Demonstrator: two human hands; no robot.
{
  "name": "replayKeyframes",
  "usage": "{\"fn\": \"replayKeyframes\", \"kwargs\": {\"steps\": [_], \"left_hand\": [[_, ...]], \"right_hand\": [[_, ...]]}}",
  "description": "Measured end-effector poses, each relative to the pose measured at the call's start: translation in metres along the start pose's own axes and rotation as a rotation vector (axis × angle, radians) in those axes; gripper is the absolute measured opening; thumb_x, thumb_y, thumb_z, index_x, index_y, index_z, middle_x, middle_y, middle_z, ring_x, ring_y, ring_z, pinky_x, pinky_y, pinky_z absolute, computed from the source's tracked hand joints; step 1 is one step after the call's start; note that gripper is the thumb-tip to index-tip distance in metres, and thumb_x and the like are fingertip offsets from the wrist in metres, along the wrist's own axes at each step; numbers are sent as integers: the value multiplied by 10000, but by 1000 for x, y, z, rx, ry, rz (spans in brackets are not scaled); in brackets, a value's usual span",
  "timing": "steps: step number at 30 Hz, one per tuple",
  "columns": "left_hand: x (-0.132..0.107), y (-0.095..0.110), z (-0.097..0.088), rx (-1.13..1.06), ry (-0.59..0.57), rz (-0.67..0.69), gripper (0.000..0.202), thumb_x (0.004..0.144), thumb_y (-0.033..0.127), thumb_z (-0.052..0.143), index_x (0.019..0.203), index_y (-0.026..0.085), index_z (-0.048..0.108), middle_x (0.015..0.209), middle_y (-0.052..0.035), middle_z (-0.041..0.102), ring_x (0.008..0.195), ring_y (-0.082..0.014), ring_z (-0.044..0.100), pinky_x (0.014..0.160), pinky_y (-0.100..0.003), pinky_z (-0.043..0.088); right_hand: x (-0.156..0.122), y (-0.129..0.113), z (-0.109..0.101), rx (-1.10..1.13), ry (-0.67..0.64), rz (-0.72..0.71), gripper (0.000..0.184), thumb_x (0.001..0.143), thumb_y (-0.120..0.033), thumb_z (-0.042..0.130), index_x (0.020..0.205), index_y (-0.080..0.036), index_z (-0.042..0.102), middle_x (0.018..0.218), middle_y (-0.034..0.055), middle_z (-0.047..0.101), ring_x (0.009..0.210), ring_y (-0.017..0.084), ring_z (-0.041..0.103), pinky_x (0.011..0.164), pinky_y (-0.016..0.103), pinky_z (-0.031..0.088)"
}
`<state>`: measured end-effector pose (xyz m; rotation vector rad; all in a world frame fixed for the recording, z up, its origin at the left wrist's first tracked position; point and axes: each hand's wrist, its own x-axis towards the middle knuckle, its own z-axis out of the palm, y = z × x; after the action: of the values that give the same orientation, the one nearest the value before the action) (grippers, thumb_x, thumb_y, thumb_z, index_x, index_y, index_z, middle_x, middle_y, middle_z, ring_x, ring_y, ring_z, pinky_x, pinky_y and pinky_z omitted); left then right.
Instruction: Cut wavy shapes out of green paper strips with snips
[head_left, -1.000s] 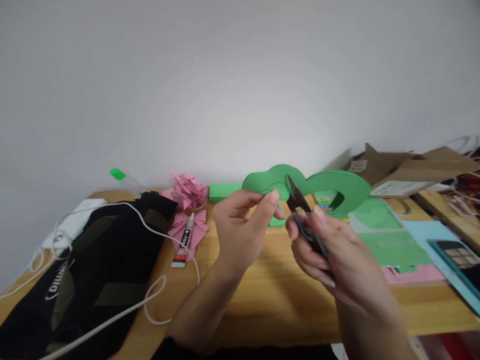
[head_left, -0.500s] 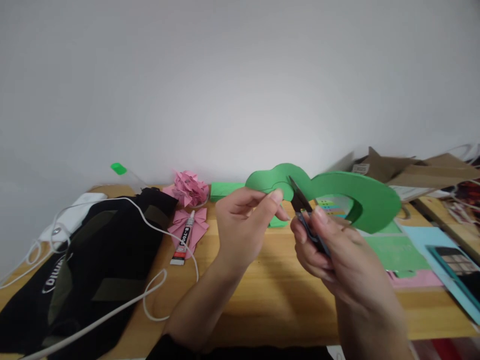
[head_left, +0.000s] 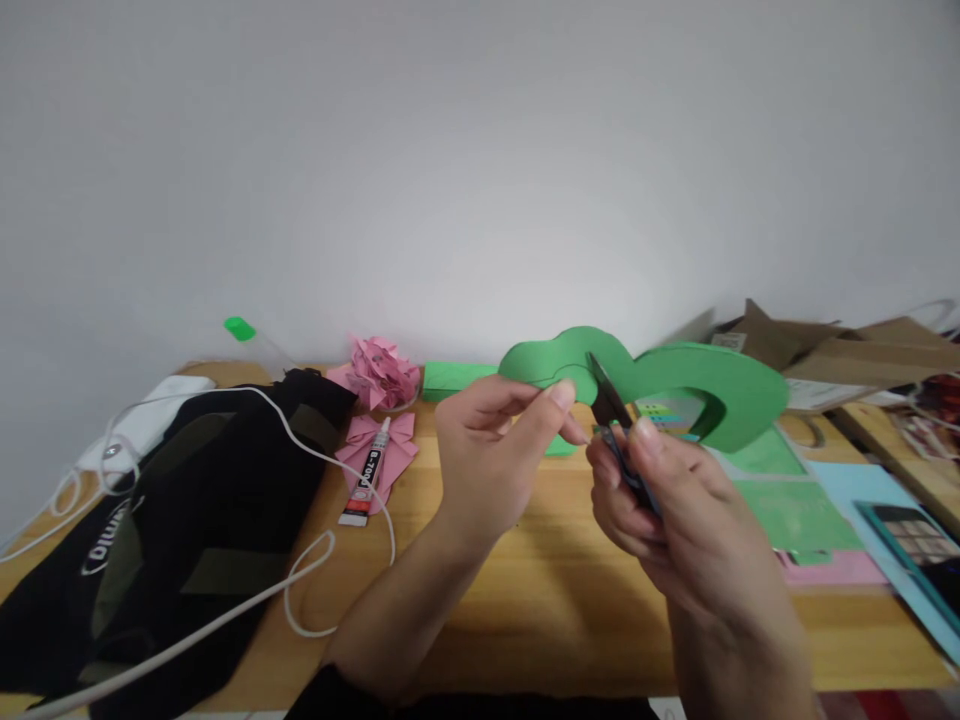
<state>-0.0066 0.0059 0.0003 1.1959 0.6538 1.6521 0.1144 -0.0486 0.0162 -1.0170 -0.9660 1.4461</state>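
Observation:
My left hand (head_left: pixel 495 445) pinches the edge of a curved green paper (head_left: pixel 720 385) between thumb and fingers. A drawn or cut line runs along the paper near the thumb. In my right hand (head_left: pixel 682 490) is a pair of dark scissors (head_left: pixel 615 405), with fingers wrapped around the handles. The scissors' blades point up and to the left, and one lies across the face of the paper. The paper is held up above the table, its wide curled end hanging to the right, beyond the scissors.
A glue tube (head_left: pixel 366 478) lies on a pink folded paper piece (head_left: pixel 394 450), with a pink paper flower (head_left: pixel 382 372) behind. At left are a black bag (head_left: pixel 195 540) and a white cable (head_left: pixel 217 625). Green sheets (head_left: pixel 799 515) and a torn cardboard box (head_left: pixel 840 350) are at right.
The green paper has shifted slightly right at its left end, and its right end has drawn inward. The scissors have moved slightly right along with it. Both hands keep their holds.

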Motion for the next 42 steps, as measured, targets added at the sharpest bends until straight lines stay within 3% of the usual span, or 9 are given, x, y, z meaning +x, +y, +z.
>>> {"fn": "replayKeyframes", "kwargs": {"steps": [5,20,42], "left_hand": [[-2,2,0,53,30,12,239,850,270,725,615,234,700,575,16,721,536,-135,655,609,-307,556],[-2,9,-4,17,-16,8,213,846,231,728,633,239,710,573,29,724,508,-129,651,566,-294,555],[1,23,-12,61,-142,-44,230,848,228,725,619,245,719,566,22,716,508,-132,633,541,-295,517]], "right_hand": [[-1,1,1,-55,35,2,464,869,-600,651,666,-189,576,453,-85,314,419,62,176,396,226,134],[-2,2,-5,-17,-26,3,424,890,-551,651,655,-208,570,463,-85,323,422,66,144,382,228,138],[-10,-7,-14,-106,-34,50,423,861,-581,672,615,-241,620,477,-51,296,425,92,143,393,299,98]]}}
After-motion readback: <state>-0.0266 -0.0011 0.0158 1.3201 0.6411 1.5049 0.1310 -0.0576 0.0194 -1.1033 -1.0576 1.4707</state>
